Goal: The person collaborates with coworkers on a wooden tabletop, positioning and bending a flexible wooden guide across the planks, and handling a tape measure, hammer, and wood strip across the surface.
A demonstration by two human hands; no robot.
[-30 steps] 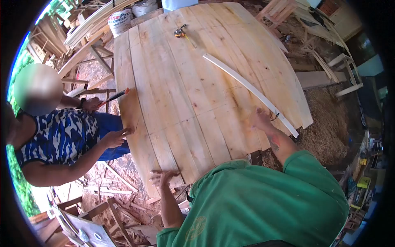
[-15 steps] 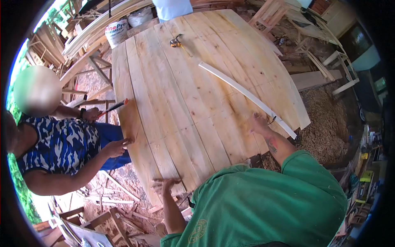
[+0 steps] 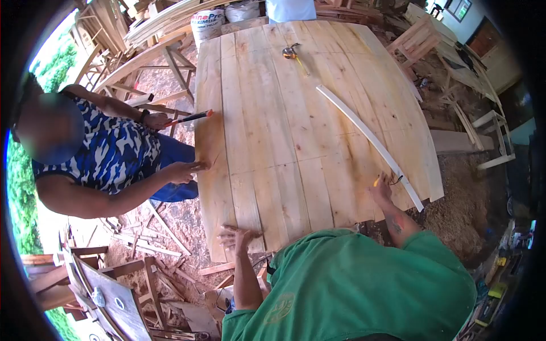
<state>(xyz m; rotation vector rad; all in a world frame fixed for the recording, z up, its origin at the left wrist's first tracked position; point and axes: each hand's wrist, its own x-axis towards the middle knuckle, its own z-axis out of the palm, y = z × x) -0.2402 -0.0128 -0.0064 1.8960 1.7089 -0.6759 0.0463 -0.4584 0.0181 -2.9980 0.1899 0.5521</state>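
Note:
A wide panel of pale wooden planks [image 3: 264, 136] lies before me, with pencil-like lines across it. My left hand [image 3: 239, 236] rests at its near left edge, fingers spread and holding nothing. Near the right side, my right hand [image 3: 383, 190] is closed around a small yellow thing [image 3: 376, 181], its kind unclear. A thin dark loop shows between this hand and a long white strip [image 3: 364, 133], which lies diagonally on the planks. Farther up sits a tape measure [image 3: 290, 53] with a short length of yellow blade out.
At the left, a co-worker [image 3: 114, 136] holds a black and orange stick-like tool [image 3: 193, 117] over the panel's edge and touches the planks with the other hand. White sacks [image 3: 207, 25] stand behind. Wooden frames [image 3: 418, 41], scraps and shavings [image 3: 458, 213] surround the panel.
The whole view has shifted, so the panel appears farther right. My left hand stays at the near edge, fingers spread. A yellow thing now shows in my right hand, still close to the strip.

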